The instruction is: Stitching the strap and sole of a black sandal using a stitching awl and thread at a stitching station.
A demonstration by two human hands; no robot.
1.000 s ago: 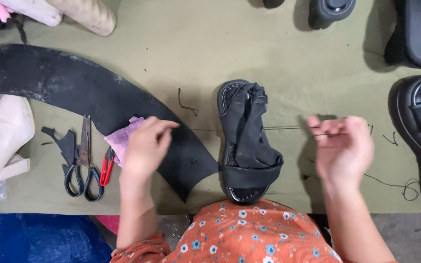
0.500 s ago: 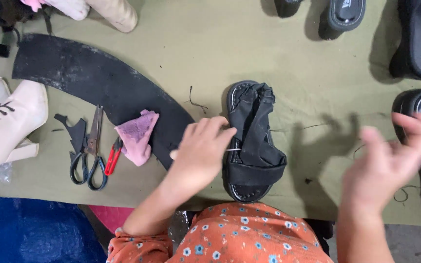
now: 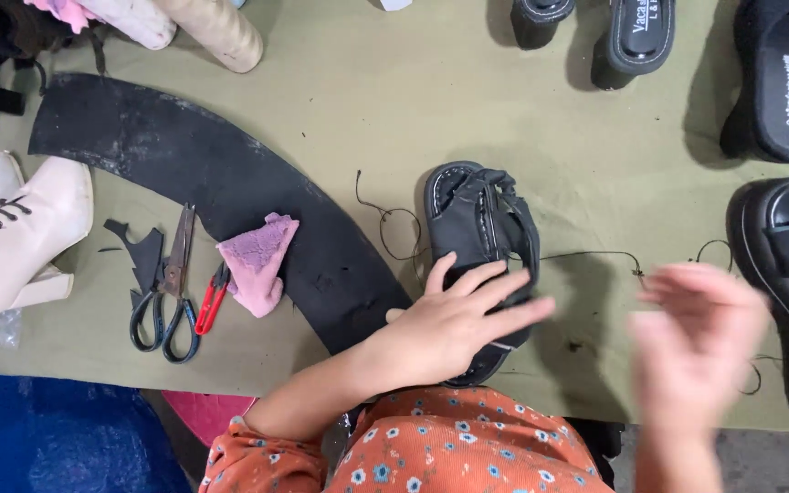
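Black and strappy, the sandal (image 3: 481, 246) lies on the olive tabletop (image 3: 394, 119) just in front of the person, toe end toward the far side, heel end under the left hand (image 3: 449, 329). That hand lies flat across the sandal's near half, palm down, fingers spread and stretched to the right, thumb pointing up along the sole's left rim; it presses rather than grips. The right hand (image 3: 696, 338) hovers off to the right, well apart from the sandal, blurred, fingers loosely open and pointing left; whether it pinches anything I cannot tell. A thin dark thread (image 3: 595, 256) runs from the sandal's straps toward that hand, and another loose curl of thread lies at the sandal's left. The sandal's upper is crossed fabric bands gathered at the middle, with pale stitching round the sole's edge. Left of it lie a curved black sheet (image 3: 212, 173), a pink cloth (image 3: 257, 260) and scissors (image 3: 171, 292).
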